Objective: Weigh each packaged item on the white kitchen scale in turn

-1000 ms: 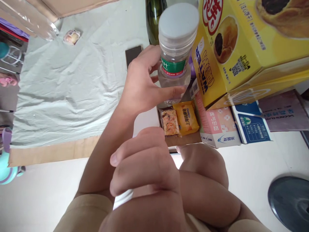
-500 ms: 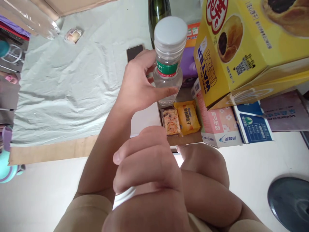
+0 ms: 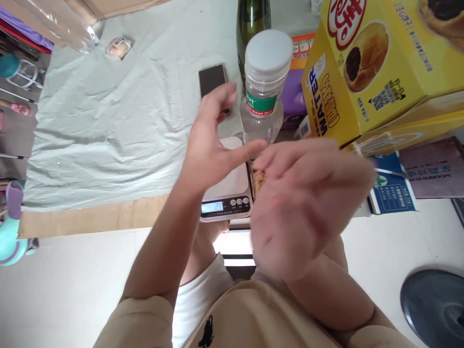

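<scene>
My left hand (image 3: 213, 130) reaches over a white kitchen scale (image 3: 232, 182), its fingers and thumb spread apart with nothing between them. The thumb tip overlaps the lower part of a clear plastic bottle (image 3: 266, 87) with a white lid and a green label; whether it touches cannot be seen. That bottle stands upright just past the scale. Digits glow on the scale's lit display. Close to the camera, my right hand (image 3: 304, 208) is smeared by motion, its fingers bent. It covers most of the small wrapped snacks, leaving part of one packet (image 3: 259, 180) showing.
Behind the bottle stand a dark green glass bottle (image 3: 250, 29) and a phone (image 3: 212, 79) lying flat. A large yellow carton (image 3: 380, 63) fills the right side, above a blue box (image 3: 393, 193). A small wrapped pastry (image 3: 118, 48) lies on the pale green cloth (image 3: 119, 130).
My right hand has moved right and away from the camera, uncovering the scale's display. My left hand stays beside the plastic bottle, fingers spread. The view has shifted slightly left.
</scene>
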The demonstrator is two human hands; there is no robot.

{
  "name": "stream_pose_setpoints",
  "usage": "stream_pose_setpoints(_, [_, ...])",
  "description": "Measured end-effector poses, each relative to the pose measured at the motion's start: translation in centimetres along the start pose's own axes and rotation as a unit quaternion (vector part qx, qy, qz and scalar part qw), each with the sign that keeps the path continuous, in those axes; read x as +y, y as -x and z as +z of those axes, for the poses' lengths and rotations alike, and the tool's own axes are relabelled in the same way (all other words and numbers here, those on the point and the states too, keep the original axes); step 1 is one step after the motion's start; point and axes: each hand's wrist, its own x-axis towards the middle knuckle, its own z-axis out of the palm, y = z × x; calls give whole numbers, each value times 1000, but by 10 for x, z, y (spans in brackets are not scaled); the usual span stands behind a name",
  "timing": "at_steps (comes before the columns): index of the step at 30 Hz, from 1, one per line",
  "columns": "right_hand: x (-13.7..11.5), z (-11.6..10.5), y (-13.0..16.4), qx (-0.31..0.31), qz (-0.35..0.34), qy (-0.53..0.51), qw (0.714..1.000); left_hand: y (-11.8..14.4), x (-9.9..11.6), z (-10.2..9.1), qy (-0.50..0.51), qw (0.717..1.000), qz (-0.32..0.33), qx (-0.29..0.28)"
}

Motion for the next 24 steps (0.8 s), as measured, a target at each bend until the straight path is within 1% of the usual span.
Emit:
stream_pose_setpoints(1, [8,-4,-10,31,17,-11,999,13,3,0,-2,997,9,78])
stream_pose_setpoints(2, [15,-8,-19,58,44,-29,997,25,7,1,-21,995,10,95])
stream_pose_setpoints(4, [28,-16,-30,67,111,-70,989,46,16,5,-71,997,3,-16])
stream_pose_setpoints(5, [32,-19,-33,61,132,-91,985,53,20,7,-96,993,3,-75])
stream_pose_setpoints(6, [35,-22,-35,50,142,-108,983,57,24,10,-118,985,6,-129])
stream_pose_setpoints(7, [35,-23,-35,40,143,-117,982,59,26,12,-137,977,13,-165])
stream_pose_setpoints(9, [33,-23,-34,25,142,-121,982,58,28,17,-166,964,28,-207])
stream_pose_setpoints(12, [29,-20,-30,5,160,-124,979,54,27,22,-188,953,46,-234])
stream_pose_setpoints(15, [28,-17,-28,-12,163,-121,979,54,25,24,-186,952,48,-240])
stream_pose_setpoints(18, [26,-16,-27,-27,160,-89,983,57,26,20,-165,959,34,-230])
stream_pose_setpoints(21, [24,-14,-25,-27,134,-78,988,61,27,4,-149,969,24,-197])
stream_pose_setpoints(24, [23,-11,-21,-23,107,-70,992,61,22,-21,-152,975,1,-161])
